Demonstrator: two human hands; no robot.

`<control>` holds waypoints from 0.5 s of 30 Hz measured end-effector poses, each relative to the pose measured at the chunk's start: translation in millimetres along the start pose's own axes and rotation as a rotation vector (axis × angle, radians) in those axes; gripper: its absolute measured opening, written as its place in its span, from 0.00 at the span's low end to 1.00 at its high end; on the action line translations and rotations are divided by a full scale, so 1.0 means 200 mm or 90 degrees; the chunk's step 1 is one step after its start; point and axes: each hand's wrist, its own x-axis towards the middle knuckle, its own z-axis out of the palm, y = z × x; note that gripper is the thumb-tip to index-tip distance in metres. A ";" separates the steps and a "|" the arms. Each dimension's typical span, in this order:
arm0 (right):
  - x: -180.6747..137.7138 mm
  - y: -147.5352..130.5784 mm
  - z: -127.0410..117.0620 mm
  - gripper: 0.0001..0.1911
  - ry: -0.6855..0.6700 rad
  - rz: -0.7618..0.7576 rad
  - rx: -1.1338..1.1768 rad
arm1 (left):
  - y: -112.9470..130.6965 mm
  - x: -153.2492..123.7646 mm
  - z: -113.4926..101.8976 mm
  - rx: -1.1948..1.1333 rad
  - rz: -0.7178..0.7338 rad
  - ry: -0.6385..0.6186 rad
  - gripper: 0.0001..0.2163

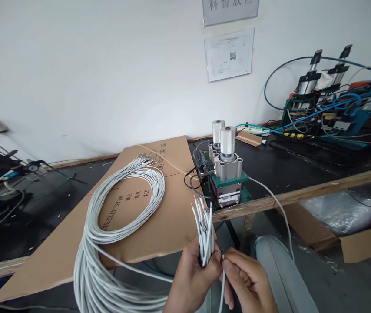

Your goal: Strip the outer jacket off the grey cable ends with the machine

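– Right hand, up close: doing what?
– Pinching one white cable, just beside the left hand and its tightly gripped, upright bundle of cable ends.
– Beyond?
– Coiled white cables on cardboard, draped past its near edge; farther, on the black worktop, a machine with two silver knobs; last, a printed sheet on the wall.

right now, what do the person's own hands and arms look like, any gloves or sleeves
The left hand and right hand are bare: no gloves, rings or watch can be seen. No sleeves show either; the forearms lie mostly below the picture's edge.
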 end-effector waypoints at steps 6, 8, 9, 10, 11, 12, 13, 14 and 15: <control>0.01 -0.03 -0.01 0.26 -0.015 0.042 0.007 | -0.02 0.01 0.01 -0.010 -0.005 0.010 0.08; 0.02 -0.03 -0.02 0.26 0.020 0.051 0.010 | -0.02 0.02 0.02 0.009 0.012 0.014 0.10; 0.04 -0.03 -0.03 0.26 0.055 0.054 0.014 | -0.01 0.02 0.02 0.024 0.024 0.028 0.11; 0.06 -0.04 -0.05 0.26 0.093 0.056 0.019 | 0.00 0.03 0.03 0.042 0.038 0.049 0.12; 0.09 -0.04 -0.06 0.25 0.130 0.056 0.025 | 0.02 0.04 0.03 0.061 0.056 0.074 0.12; 0.12 -0.05 -0.08 0.25 0.161 0.055 0.031 | 0.04 0.06 0.03 0.081 0.075 0.100 0.13; 0.16 -0.05 -0.11 0.24 0.184 0.054 0.038 | 0.05 0.07 0.03 0.099 0.094 0.122 0.14; 0.19 -0.06 -0.13 0.24 0.201 0.055 0.046 | 0.07 0.08 0.03 0.120 0.111 0.139 0.14; 0.23 -0.07 -0.15 0.24 0.212 0.056 0.056 | 0.08 0.10 0.03 0.142 0.123 0.152 0.15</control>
